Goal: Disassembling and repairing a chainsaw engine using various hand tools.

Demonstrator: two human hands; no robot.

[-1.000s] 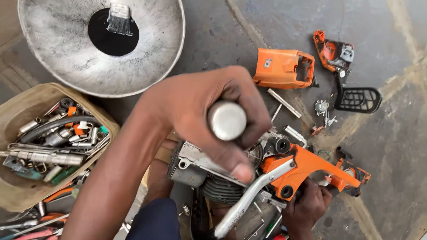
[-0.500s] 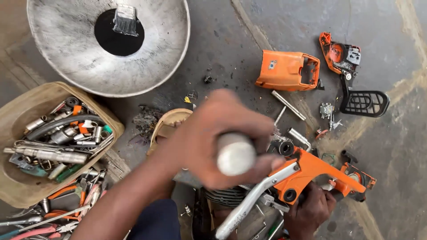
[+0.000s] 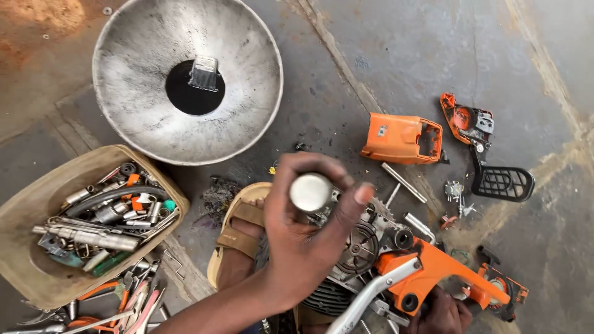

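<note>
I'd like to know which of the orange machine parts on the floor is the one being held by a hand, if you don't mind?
The orange chainsaw body at the bottom, with the grey handle bar: the right hand grips it from below. The orange cover and the small orange piece lie untouched farther up.

Open floor [image 3: 383,55] lies along the far edge and far right corner. Obstacles: metal basin [image 3: 130,124] at the far left, parts tub [image 3: 37,204] on the left edge, orange cover [image 3: 402,137] and black guard [image 3: 504,184] toward the right, chainsaw body [image 3: 427,272] at the near edge.
</note>
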